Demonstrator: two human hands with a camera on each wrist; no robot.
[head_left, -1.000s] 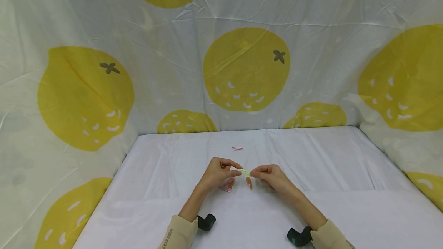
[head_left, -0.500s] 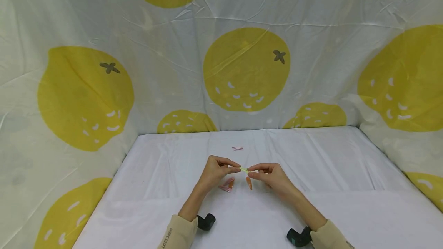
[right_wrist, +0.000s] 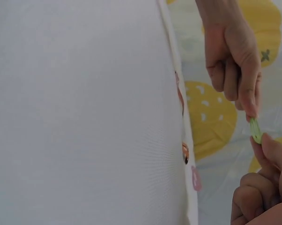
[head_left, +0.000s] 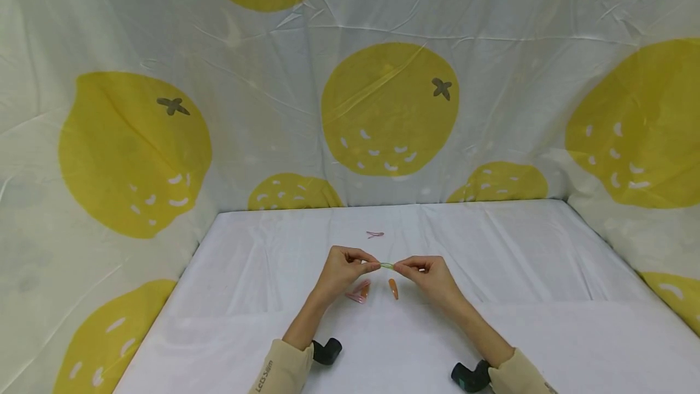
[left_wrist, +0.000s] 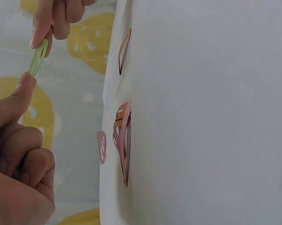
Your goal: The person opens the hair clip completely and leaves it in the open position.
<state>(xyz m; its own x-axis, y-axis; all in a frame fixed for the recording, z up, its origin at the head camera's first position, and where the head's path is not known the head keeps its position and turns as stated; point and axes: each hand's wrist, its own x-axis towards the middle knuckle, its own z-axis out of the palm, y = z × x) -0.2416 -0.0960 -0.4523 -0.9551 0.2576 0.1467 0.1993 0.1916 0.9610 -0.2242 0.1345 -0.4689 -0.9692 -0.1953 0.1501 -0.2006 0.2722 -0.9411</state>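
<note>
Between my two hands, a light green snap hair clip (head_left: 387, 266) is held above the table. My left hand (head_left: 346, 270) pinches one end between thumb and forefinger. My right hand (head_left: 432, 277) pinches the other end, its remaining fingers curled in. Both fingertips hide the ends of the clip; its slotted middle shows in the left wrist view. Below the hands lie a single orange hair clip (head_left: 394, 289) and, to its left, a small pile of pink hair clips (head_left: 358, 292) with orange among them. Farther back on the table is a lone pink hair clip (head_left: 375, 235).
A white cloth covers the table (head_left: 262, 345). A curtain (head_left: 284, 108) printed with yellow lemons hangs behind it and on both sides. Black wrist-worn devices (head_left: 328, 351) stick out by both sleeves.
The green clip has turned from slanting to nearly level and risen slightly. My right thumb and forefinger parted around its end, then came together again. The clips on the table stay put.
</note>
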